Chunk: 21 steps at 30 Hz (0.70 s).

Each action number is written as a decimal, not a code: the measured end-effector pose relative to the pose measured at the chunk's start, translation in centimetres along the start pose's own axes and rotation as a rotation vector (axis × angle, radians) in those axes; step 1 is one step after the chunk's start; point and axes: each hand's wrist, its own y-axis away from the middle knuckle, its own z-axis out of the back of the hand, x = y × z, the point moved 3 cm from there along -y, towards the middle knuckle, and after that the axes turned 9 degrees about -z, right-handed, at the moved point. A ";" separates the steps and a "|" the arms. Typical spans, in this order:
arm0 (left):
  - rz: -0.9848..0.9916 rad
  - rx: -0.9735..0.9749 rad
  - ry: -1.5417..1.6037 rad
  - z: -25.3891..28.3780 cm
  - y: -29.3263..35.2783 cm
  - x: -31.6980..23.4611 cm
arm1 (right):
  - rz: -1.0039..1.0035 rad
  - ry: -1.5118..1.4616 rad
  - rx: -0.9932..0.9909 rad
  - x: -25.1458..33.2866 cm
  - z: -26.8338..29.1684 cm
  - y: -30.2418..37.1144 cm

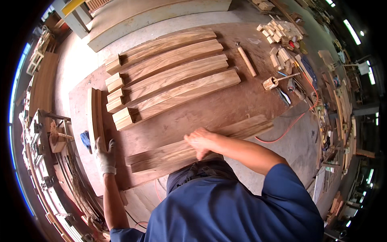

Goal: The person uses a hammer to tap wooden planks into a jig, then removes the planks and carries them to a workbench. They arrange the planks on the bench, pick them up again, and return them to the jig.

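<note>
My left hand (105, 158), in a pale work glove, is at the near end of a wooden piece (93, 113) along the table's left side. Its thumb lies on one side of that end and its fingers on the other. My bare right hand (200, 141) is closed over the middle of a long wooden rail (161, 155) lying across the near table edge, in front of my waist. The rail's right part looks slightly smeared. Beyond it, several similar rails (181, 90) lie side by side, with stepped, cut left ends.
The brown tabletop (161, 135) carries a hammer (246, 60), a round pot with a stick (271, 83) and a pile of small wood blocks (278, 31) at the right. An orange cord (288, 130) hangs past the right edge. A blue cloth (85, 139) lies at the left edge.
</note>
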 end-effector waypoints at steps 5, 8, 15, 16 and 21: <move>-0.247 0.076 0.125 -2.1 3.3 -14.9 | 0.072 -0.160 -0.085 -3.0 1.1 -4.6; -0.225 0.303 0.120 -5.5 6.9 -21.2 | 0.039 -0.139 -0.345 -6.0 -2.6 -6.7; -0.143 0.448 -0.050 -9.5 9.9 -26.6 | -0.156 -0.244 -0.779 -17.2 -7.9 3.9; -0.139 0.465 -0.041 -9.6 9.8 -26.5 | -0.272 -0.276 -0.781 -19.4 -9.2 5.1; -0.130 0.448 -0.016 -10.6 10.2 -25.6 | -0.586 -0.378 -0.830 -27.9 -12.5 8.9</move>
